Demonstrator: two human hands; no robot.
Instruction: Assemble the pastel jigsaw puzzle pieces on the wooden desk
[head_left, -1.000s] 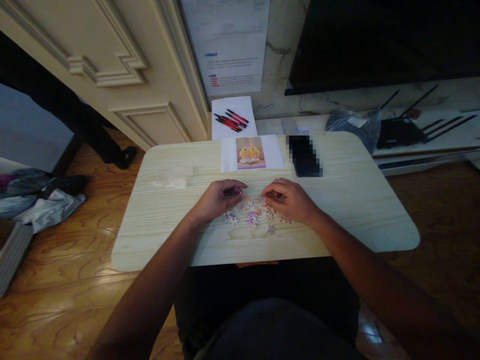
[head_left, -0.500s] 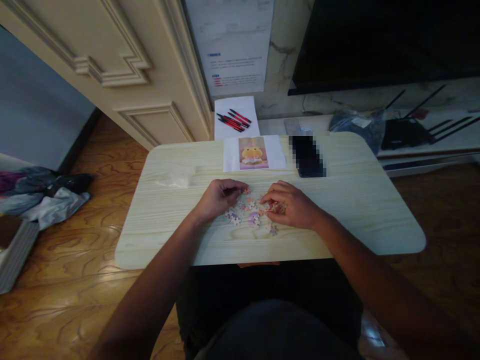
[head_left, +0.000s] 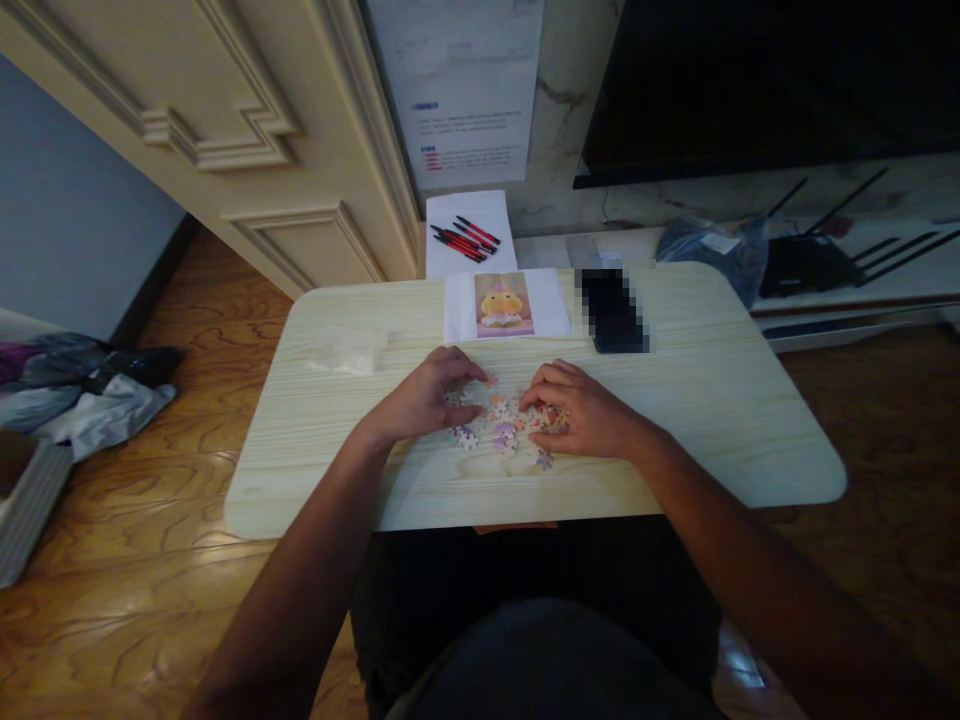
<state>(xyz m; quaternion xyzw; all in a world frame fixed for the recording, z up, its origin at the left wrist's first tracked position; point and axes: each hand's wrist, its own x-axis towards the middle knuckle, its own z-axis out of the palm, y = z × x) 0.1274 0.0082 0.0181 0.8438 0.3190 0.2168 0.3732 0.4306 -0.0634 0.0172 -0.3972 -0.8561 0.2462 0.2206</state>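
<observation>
left hand (head_left: 420, 400) flat on puzzle pieces (head_left: 501, 425) | right hand (head_left: 581, 410) curled, grip unclear | I'd fear pieces sliding off bench (head_left: 712, 420)

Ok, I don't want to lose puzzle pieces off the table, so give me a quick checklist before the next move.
1. Puzzle pieces clustered mid-table, away from edges: ok.
2. Left hand resting on the pile's left side: ok.
3. Right hand on the right side: ok.
4. Reference picture unobstructed: ok.
5. Either hand pinching a piece: cannot tell.
6. Phone apart from the pieces: ok.
</observation>
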